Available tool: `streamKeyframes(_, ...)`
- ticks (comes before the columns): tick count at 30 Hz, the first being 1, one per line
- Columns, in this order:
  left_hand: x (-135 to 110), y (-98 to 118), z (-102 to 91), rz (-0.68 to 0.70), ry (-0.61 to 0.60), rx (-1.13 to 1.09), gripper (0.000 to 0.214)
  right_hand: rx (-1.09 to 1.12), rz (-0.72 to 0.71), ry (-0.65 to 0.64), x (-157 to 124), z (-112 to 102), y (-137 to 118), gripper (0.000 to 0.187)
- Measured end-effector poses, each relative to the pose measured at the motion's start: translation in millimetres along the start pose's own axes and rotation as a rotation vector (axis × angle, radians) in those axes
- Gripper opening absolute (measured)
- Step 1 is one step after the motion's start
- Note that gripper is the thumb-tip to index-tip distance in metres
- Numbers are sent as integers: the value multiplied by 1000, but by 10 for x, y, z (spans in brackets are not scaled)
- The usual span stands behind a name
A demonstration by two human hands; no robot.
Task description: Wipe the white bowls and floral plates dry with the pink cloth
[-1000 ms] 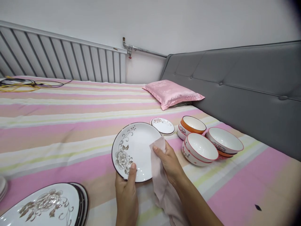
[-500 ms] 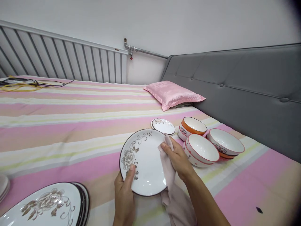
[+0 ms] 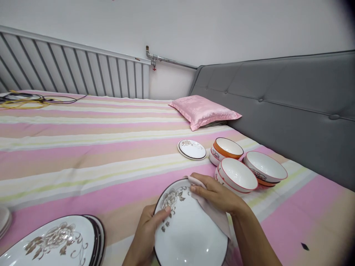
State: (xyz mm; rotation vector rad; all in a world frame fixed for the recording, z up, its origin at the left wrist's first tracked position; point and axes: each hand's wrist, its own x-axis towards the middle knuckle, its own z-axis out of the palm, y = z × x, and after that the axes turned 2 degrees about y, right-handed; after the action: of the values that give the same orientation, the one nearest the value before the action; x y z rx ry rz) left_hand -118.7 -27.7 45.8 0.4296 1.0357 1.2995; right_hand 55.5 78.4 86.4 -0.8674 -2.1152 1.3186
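Note:
A white plate (image 3: 191, 232) with a dark rim and a brown flower print is held tilted over the bed, its lower edge cut off by the frame. My left hand (image 3: 148, 231) grips its left edge, thumb on the printed face. At the upper right rim, my right hand (image 3: 213, 192) pinches a pale pink cloth (image 3: 215, 214) around the edge. The cloth hangs along the plate's right side, its lower part mostly hidden behind the plate.
Flower-printed oval plates (image 3: 55, 240) are stacked at lower left. Small plates (image 3: 192, 150) lie beyond my hands. Stacked bowls (image 3: 240, 175) stand to the right. A pink pillow (image 3: 203, 109) lies against the grey headboard (image 3: 277, 85). Cables (image 3: 36, 99) are coiled at far left.
The plate has come down and nearer to me, turning so its flower print sits higher. My right hand and the cloth have moved with it along the rim.

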Motion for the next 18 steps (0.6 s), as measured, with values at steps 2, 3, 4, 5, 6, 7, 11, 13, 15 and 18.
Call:
streamKeyframes(2, -11, 2, -15, -46, 52, 24, 21, -69, -29, -77, -1, 6, -24, 17)
streamKeyframes(3, -14, -3, -28, -67, 70, 39, 21, -100, -38, -111, -1, 15, -35, 16)
streamKeyframes(4, -15, -12, -44, -86, 76, 57, 21, -123, -44, -147, 0, 28, -45, 16)
streamKeyframes(5, -15, -24, -63, -104, 77, 74, 21, -137, -47, -185, 2, 44, -52, 16)
streamKeyframes(6, -13, -36, -84, -117, 72, 91, 19, -143, -47, -227, 4, 63, -55, 16)
streamKeyframes(7, -11, -49, -103, -129, 58, 109, 18, -143, -50, -270, 7, 83, -53, 16)
streamKeyframes(11, 5, -76, -142, -162, 43, 141, 14, -143, -74, -358, 38, 149, -15, 19)
streamKeyframes(13, 15, -63, -118, -152, 77, 76, 16, -126, -74, -333, 57, 158, 7, 19)
streamKeyframes(15, 21, -33, -70, -147, 45, -68, 21, -76, -53, -283, 69, 150, 23, 17)
streamKeyframes(18, 16, 25, 12, -158, -42, -287, 41, 105, 22, -158, 78, 142, 40, 18)
